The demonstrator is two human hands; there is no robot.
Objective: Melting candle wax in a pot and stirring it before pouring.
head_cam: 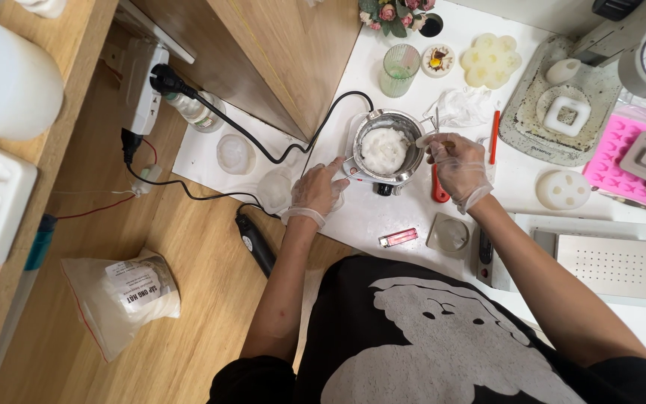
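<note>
**Gloved hands at the melting pot**

Left hand (317,188), gloved, fingers pressed against the pot handle (350,166), likely to steady it. Metal pot (384,147) sits mid-bench on a small heater, full of white wax; handle points toward the bench's left edge, long axis roughly left-right. Right hand (457,166) pinches a thin stirrer (422,141), tip in the pot. Pink mould (622,153) at right edge.

A ribbed green glass (399,69) and a pale flower-shaped mould (490,60) are seen near the worktop's (383,217) far edge. A pink mould tray (616,153) is placed at its right edge. A plastic bag of white granules (121,299) is laid on the wooden floor.
</note>
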